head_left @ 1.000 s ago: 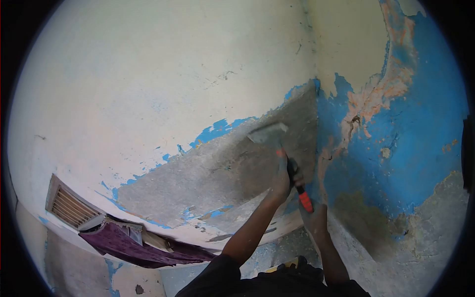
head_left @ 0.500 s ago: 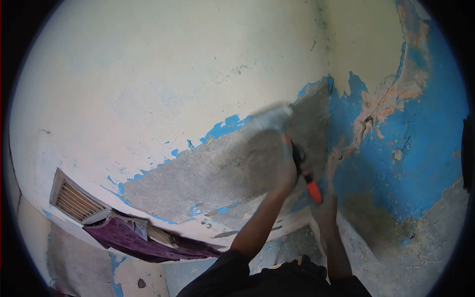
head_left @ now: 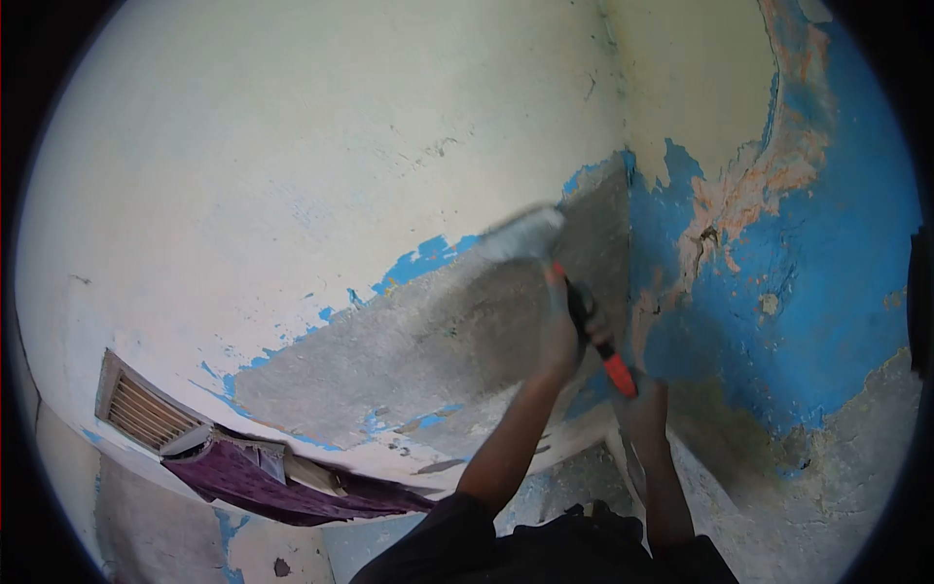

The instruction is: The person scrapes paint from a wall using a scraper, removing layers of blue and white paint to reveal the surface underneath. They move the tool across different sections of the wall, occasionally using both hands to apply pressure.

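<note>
A wide-bladed wall scraper (head_left: 615, 368) with a red and black handle lies tilted against the wall, its metal blade blurred at the lower edge of the cream paint. My left hand (head_left: 560, 336) is closed around the handle just below the blade. At the handle's butt end is my right hand (head_left: 643, 404), which seems closed against it; its fingers are blurred. Beside the blade runs a ragged strip of blue paint (head_left: 428, 258), with bare grey plaster (head_left: 389, 341) below it.
To the right, past the room corner, stands a wall with blue paint (head_left: 817, 302) and a cracked, peeling patch (head_left: 715, 238). A slatted vent (head_left: 151, 401) is at lower left, with a purple cloth (head_left: 263, 482) hanging beside it.
The view has shifted slightly, so the wall and corner sit a little further left. Both hands stay on the scraper, whose blade remains along the paint edge.
</note>
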The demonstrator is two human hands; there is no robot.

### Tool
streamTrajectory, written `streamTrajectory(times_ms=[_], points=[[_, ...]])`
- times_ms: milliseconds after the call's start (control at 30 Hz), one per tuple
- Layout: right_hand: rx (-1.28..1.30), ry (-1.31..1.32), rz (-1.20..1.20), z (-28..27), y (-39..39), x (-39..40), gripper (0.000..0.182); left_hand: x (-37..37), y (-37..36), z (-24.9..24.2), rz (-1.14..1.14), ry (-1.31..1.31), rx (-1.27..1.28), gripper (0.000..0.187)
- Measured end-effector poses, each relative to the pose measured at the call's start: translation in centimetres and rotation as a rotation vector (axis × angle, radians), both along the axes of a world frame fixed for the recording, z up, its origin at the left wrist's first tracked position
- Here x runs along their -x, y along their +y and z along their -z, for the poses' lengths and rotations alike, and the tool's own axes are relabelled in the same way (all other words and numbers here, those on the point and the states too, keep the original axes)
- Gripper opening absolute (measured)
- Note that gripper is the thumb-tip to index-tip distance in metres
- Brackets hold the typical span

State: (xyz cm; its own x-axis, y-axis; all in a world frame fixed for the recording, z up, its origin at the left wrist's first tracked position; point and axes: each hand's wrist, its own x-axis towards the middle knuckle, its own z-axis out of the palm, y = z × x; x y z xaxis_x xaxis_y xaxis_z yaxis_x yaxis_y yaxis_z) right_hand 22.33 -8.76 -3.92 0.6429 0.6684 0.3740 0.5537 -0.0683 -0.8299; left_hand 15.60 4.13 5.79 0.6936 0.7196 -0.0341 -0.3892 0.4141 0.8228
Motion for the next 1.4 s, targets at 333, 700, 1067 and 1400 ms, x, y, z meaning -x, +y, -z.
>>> streamTrajectory(times_ms=[333,700,1067,1400], points=[[0.119,0.066,-0.034,2.0,-1.5,-0.6,0.02,-0.5,-0.8,2.7,0.045,-0.005,0.051,0.069],[0.121,-0.087,-0.036,0.7,-2.3,-1.6,0.02,-0.9,-1.6,2.2,-0.05,-0.014,0.053,0.069],[0.196,-0.035,-0.052,-1.5,-3.3,-1.7,0.02,-0.9,-2.5,0.4,-0.043,-0.039,0.098,0.068],[0.175,-0.046,-0.101,-1.3,-2.1,-1.1,0.019,0.1,-1.4,1.1,-0.085,-0.039,0.066,0.069]])
